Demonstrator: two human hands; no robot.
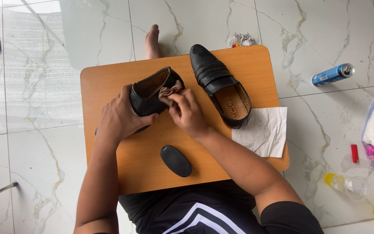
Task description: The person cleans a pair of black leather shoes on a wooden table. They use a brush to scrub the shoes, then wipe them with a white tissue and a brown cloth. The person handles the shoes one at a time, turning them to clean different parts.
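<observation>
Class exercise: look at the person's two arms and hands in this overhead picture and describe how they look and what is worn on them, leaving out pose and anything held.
Both arms are bare from wrist to upper arm. The left hand and right hand wear no gloves, and no rings, watch or bracelets show. A short black sleeve covers the right upper arm; the left arm's sleeve is out of frame. The black top has white stripes on the chest.

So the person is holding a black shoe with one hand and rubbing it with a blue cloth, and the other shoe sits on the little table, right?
Almost. The cloth is brown, not blue; the head view shows it bunched in the right hand. The rest holds: the left hand grips a black shoe, and the other shoe sits on the little table.
</observation>
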